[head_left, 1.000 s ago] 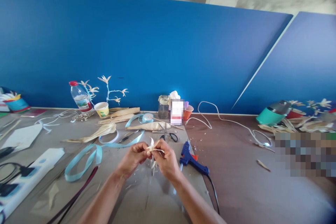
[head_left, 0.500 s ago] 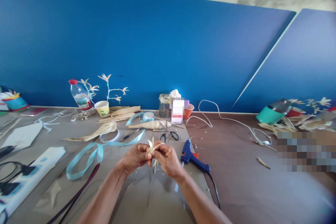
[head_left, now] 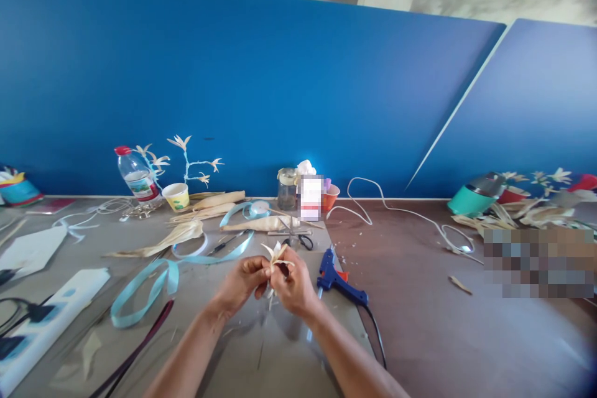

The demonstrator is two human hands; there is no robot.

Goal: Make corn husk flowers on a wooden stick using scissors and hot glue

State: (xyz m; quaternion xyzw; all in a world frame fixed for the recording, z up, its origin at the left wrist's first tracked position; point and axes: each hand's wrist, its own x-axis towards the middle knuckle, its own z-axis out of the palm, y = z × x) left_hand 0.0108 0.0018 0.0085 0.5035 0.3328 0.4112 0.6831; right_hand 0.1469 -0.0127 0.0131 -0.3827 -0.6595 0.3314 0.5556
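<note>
My left hand [head_left: 240, 283] and my right hand [head_left: 293, 286] meet above the table, fingers pinched together on a small cream husk flower [head_left: 276, 254] whose petals stick up between them. Its thin stem hangs down below my fingers. A blue glue gun [head_left: 336, 277] lies just right of my right hand. A light blue ribbon [head_left: 153, 278] loops across the table left of my left hand.
Scissors [head_left: 298, 237], dried husks [head_left: 177, 235], a ribbon spool [head_left: 259, 208], a water bottle [head_left: 135, 175], a yellow cup [head_left: 176, 196], a jar [head_left: 286, 189] and a flower branch [head_left: 189, 158] stand behind. A white cable [head_left: 410, 214] runs right. A power strip [head_left: 41, 317] lies left.
Both hands have drawn slightly closer together on the flower, and the petals have turned a little. The view has shifted slightly to the left.
</note>
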